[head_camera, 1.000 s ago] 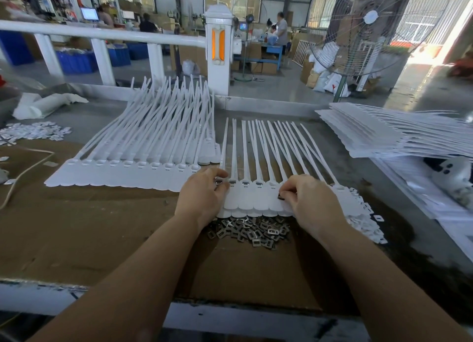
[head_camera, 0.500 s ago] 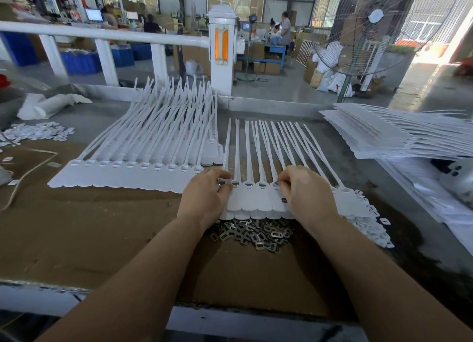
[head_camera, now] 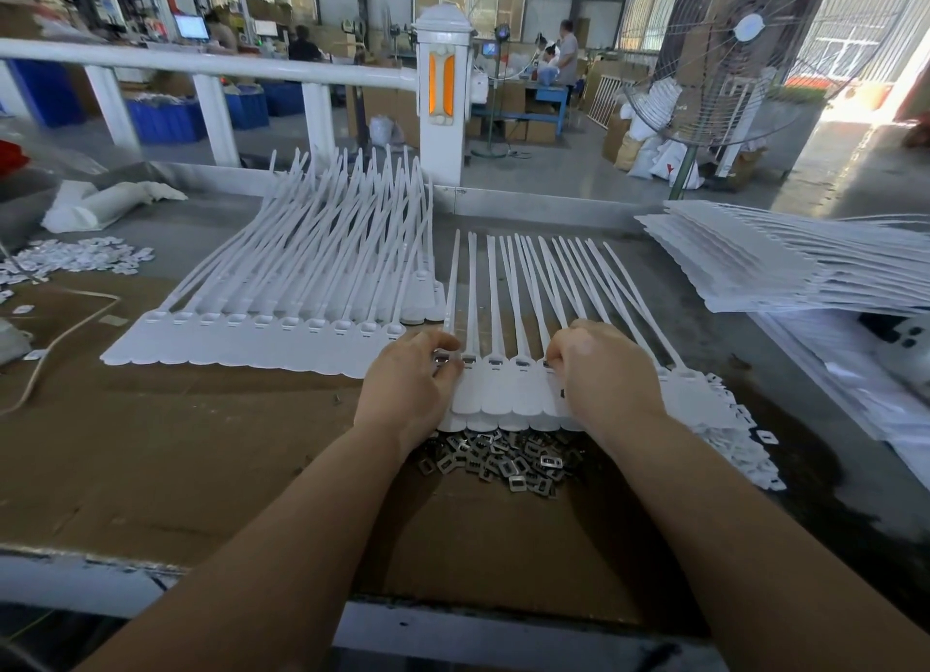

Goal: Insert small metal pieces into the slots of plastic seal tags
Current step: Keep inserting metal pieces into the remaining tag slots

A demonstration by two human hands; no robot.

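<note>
Two big white masses frame my bench (head_camera: 211, 470): a fanned stack of seal tags (head_camera: 282, 339) at ten o'clock and a flat pile (head_camera: 785, 264) at two o'clock, both within reach, which I judge keeps supply and finished work apart, though I cannot tell which is which. Dead centre, at twelve o'clock from my wrists, lies the working strip (head_camera: 503, 400), tails pointing away so the slot heads face me. My left hand (head_camera: 407, 384) pinches a metal piece (head_camera: 443, 358) at the strip's leftmost slot, fingers curled tight round it. My right hand (head_camera: 609, 374) curls over the slots further right; something dark shows under its fingers, but I cannot tell whether it holds a piece. Working from both ends probably halves the passes. At six o'clock of the strip, just beside its near edge, sits the clip heap (head_camera: 503, 457), close for quick grabs.
</note>
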